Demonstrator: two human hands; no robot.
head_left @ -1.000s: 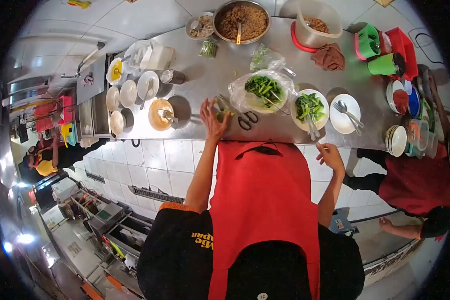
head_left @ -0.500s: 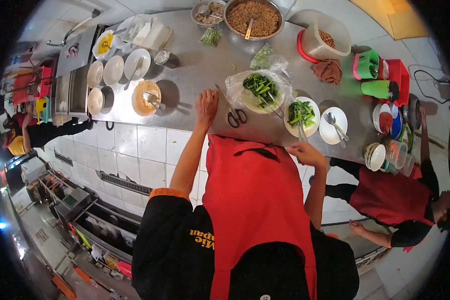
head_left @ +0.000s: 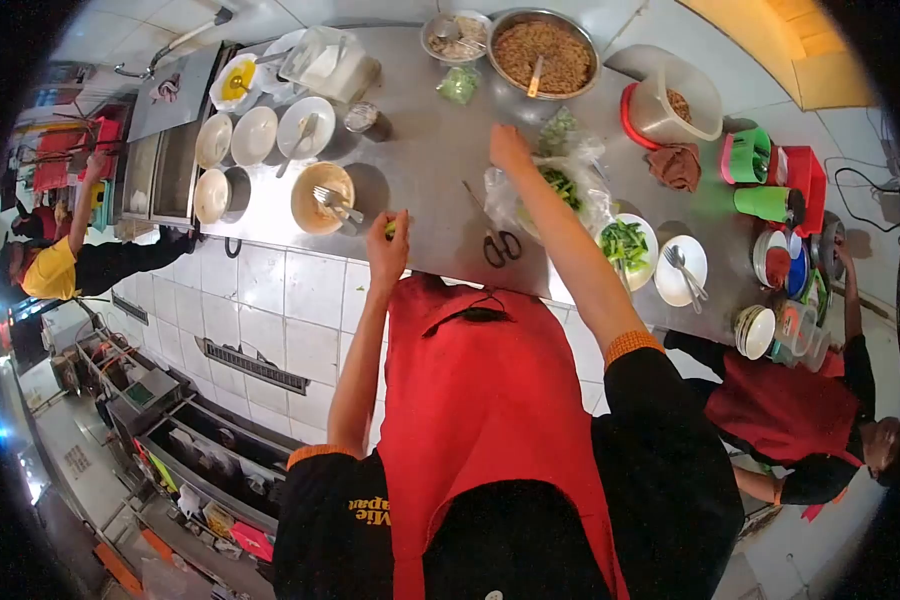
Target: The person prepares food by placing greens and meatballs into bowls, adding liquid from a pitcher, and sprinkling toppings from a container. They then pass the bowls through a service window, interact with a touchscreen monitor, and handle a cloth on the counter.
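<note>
Head view: left hand (head_left: 386, 250) at counter (head_left: 430, 170) edge, pinched on green scrap (head_left: 391, 228). Right hand (head_left: 508, 148) reached across over bag of greens (head_left: 560, 185); grip unclear. Scissors (head_left: 497, 240) lay between, near bag.

The right hand (head_left: 508, 148), which hung below the counter (head_left: 430, 150) edge near the apron (head_left: 480, 400) a moment ago, now stretches far across the counter, past the bag of greens (head_left: 560, 185), with its arm lying over that bag. The left hand (head_left: 387, 250) has left the spot beside the scissors (head_left: 498, 243) and is now drawn back to the counter's near edge, left of the scissors, pinching a small green piece (head_left: 391, 228). The view has tilted slightly.
</note>
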